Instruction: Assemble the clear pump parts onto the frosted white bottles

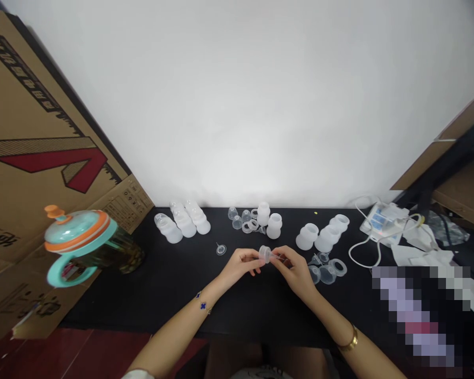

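Close to the middle of the black table, my left hand [245, 261] is closed on a clear ribbed bottle collar [265, 253]. My right hand [293, 266] pinches a thin clear piece at the collar's right side; its exact shape is partly hidden by the fingers. To the left lies a small clear disc with a stem [220, 249]. Right of my right hand are a clear ring [337, 267], a clear dome cap [327, 273] and other small clear parts. Behind my hands stand small white bottles without tops, one of them this white bottle [274, 226].
Capped white bottles [187, 225] stand at the back left, open white bottles [307, 237] at the right. Clear domes and rings [237, 221] lie at the back. A teal pitcher [79, 242] and a cardboard box [31, 131] flank the left; cables [373, 263] and paper the right.
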`<state>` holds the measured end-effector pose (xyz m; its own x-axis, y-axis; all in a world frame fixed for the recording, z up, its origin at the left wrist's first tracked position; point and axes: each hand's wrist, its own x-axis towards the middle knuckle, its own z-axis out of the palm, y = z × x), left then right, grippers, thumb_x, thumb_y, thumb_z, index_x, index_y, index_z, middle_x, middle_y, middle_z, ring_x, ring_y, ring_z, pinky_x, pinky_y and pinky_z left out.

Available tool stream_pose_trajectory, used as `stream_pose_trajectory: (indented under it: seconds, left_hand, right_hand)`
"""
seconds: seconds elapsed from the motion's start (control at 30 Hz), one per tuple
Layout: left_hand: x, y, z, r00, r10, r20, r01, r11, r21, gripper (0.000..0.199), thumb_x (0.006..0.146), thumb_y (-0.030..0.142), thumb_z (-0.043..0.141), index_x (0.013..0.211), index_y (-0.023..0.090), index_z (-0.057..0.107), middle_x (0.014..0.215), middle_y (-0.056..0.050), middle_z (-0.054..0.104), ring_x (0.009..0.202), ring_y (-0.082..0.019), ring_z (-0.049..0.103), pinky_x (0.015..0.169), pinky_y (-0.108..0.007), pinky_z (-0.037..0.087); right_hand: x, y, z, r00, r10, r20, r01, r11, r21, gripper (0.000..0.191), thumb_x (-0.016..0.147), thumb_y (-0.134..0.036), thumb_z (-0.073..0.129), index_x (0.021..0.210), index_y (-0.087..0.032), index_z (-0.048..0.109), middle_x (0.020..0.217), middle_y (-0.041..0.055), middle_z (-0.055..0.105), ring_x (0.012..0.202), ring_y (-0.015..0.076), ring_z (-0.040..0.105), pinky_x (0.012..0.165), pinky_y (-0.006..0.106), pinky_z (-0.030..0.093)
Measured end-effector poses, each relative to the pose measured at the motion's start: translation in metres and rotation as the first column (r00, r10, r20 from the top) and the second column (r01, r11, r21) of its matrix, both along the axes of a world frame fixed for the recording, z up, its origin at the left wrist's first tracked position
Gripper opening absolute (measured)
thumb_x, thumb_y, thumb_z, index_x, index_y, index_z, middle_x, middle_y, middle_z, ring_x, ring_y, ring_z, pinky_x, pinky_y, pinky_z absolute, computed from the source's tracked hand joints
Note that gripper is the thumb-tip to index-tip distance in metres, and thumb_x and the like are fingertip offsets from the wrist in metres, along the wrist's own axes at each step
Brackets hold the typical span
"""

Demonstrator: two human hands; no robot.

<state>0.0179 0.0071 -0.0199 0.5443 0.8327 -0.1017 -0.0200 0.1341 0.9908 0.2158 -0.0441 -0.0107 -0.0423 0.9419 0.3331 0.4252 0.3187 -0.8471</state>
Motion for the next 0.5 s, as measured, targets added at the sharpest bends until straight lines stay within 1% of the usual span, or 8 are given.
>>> stream_pose_trajectory:
  seconds: [0.13, 0.33, 0.5]
  left_hand:
    - [0.0003, -0.0009, 0.0005, 1.0, -0.011, -0.003, 0.012, 1.0, 0.018, 0.04, 0.071, 0.046, 0.081, 0.09, 0.011, 0.077, 0.064, -0.004, 0.067, 0.054, -0.012, 0.061, 0.05, -0.021, 0.048]
    - [0.0001, -0.0017, 0.0008, 1.0, -0.013, -0.01, 0.013, 1.0, 0.028, 0.039, 0.072, 0.046, 0.08, 0.089, 0.011, 0.077, 0.062, -0.004, 0.067, 0.053, -0.012, 0.061, 0.05, -0.021, 0.048]
    - [-0.0007, 0.0, -0.0014, 1.0, 0.011, 0.001, -0.011, 1.0, 0.02, 0.04, 0.075, 0.047, 0.078, 0.09, 0.011, 0.077, 0.065, -0.004, 0.068, 0.054, -0.012, 0.063, 0.05, -0.02, 0.048]
  right_hand:
    - [0.0001, -0.0006, 0.0012, 1.0, 0.002, 0.001, -0.002, 1.0, -0.001, 0.023, 0.095, -0.042, 0.058, 0.091, -0.021, 0.066, 0.085, 0.005, 0.068, 0.073, 0.0189, 0.061, 0.06, 0.028, 0.046]
    - [0.0002, -0.0013, 0.0035, 1.0, 0.009, 0.008, -0.009, 1.0, -0.003, 0.021, 0.095, -0.04, 0.058, 0.089, -0.022, 0.067, 0.085, 0.0041, 0.068, 0.075, 0.0186, 0.062, 0.061, 0.027, 0.046]
    - [0.0009, 0.0004, -0.0007, 0.999, -0.027, -0.029, 0.026, 1.0, -0.017, 0.022, 0.09, -0.041, 0.065, 0.097, -0.021, 0.07, 0.081, 0.003, 0.067, 0.067, 0.0172, 0.06, 0.057, 0.027, 0.046]
